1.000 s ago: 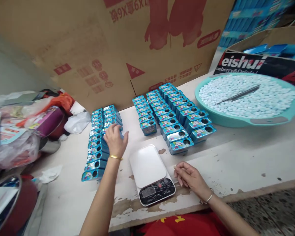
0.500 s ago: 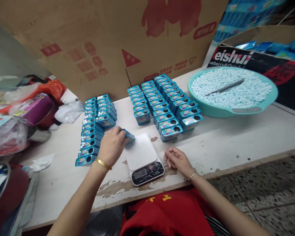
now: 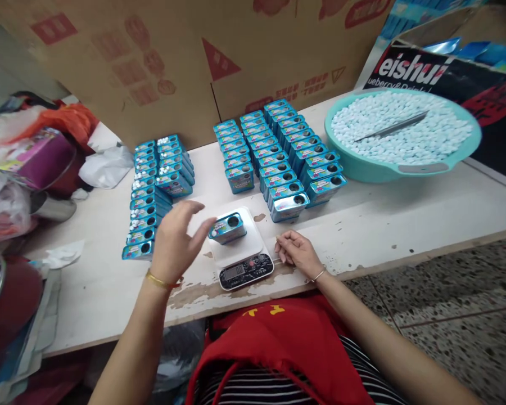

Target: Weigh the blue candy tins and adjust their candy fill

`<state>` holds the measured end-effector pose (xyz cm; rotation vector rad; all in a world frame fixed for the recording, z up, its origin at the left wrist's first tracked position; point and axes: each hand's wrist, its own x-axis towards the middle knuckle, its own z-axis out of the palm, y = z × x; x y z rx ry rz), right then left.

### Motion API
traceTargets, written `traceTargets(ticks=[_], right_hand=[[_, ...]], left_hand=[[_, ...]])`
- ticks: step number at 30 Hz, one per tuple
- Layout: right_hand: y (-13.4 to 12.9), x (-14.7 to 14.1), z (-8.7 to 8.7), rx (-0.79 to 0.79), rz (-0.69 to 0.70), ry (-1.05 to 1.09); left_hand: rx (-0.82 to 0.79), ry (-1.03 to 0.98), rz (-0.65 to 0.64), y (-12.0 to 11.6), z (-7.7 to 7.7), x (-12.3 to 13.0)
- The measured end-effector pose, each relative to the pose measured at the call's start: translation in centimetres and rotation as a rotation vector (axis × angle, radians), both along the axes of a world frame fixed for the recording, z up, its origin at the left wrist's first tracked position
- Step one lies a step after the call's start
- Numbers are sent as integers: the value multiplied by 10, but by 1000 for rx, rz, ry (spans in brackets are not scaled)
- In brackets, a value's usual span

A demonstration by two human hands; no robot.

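A blue tin (image 3: 227, 229) with a dark round hole in its top stands on the white kitchen scale (image 3: 240, 247). Just left of that tin is my left hand (image 3: 177, 236), its thumb and fingers apart and holding nothing. My right hand (image 3: 298, 254) rests on the table right of the scale, fingers curled together; whether something small is between them is hidden. Rows of similar tins (image 3: 145, 199) stand at the left, several with white pieces on top. More rows (image 3: 274, 152) stand behind the scale.
A turquoise basin (image 3: 362, 166) of pale pellets, with a dark flat tool (image 3: 392, 128) on them, sits at the right. A large cardboard box (image 3: 168, 56) stands behind. Plastic bags (image 3: 105, 167) and a purple package (image 3: 50, 160) lie at the left.
My left hand has let go of the tin, which now stands on the scale, and has drawn back to the left. The whole view has shifted, with the table appearing higher.
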<state>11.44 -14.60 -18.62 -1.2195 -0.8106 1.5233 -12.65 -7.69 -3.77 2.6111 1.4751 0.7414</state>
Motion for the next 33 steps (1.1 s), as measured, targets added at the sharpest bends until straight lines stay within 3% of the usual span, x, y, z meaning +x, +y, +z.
traceTargets(ticks=[5,9,19,25,33], right_hand=[[-1,2,-2,-17,6,-3],[-2,1,-2,-11,-4,-20],[-3,-1,0,-27,-13,-61],[-2,-4,0,-7,-16,-88],[0,-5,0,-42,-29,-58]], left_hand=[[-46,-248,248,-23,-27,-38],[-62,-307,320,-40,-49,-51],[44,-264,133,-47,-55,-32],[131,-58,39,-46,-63,-19],[178,32,-1,-42,-62,-2]])
